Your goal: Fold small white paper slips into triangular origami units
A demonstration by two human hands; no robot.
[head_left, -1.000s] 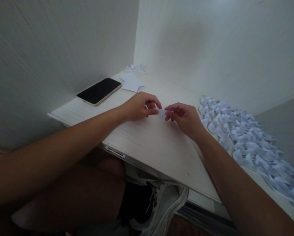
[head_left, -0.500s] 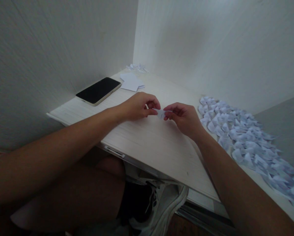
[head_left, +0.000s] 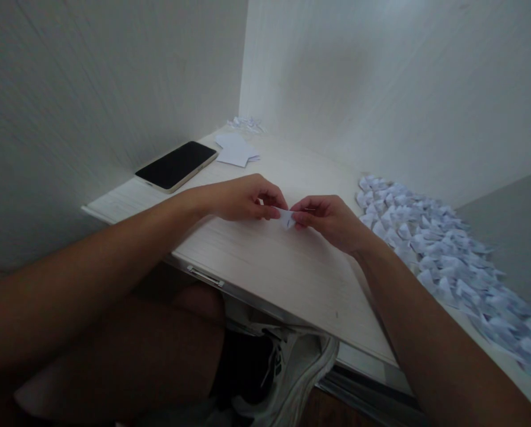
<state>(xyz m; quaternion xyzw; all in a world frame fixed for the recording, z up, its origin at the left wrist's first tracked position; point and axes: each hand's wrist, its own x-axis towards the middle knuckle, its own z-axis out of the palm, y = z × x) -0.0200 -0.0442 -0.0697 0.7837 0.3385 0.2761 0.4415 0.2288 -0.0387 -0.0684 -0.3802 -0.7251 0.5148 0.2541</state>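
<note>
A small white piece of paper (head_left: 287,219) with a dark mark on it is pinched between my two hands, above the white tabletop (head_left: 256,255). My left hand (head_left: 259,198) grips its left end between thumb and fingers. On the right side, my right hand (head_left: 321,214) pinches the other end, its fingertips close to those of my left hand. The paper narrows to a point at its lower edge; part of it is hidden by my fingers.
A black-screened phone (head_left: 176,166) lies at the left, beside a few flat white paper sheets (head_left: 235,149). Small paper strips (head_left: 246,124) sit in the back corner. Many folded white paper pieces (head_left: 429,237) cover the right side. Walls stand behind and left.
Both hands have come down slightly with the paper, and their fingertips are closer together. The paper now hangs lower between them, more pointed at the bottom.
</note>
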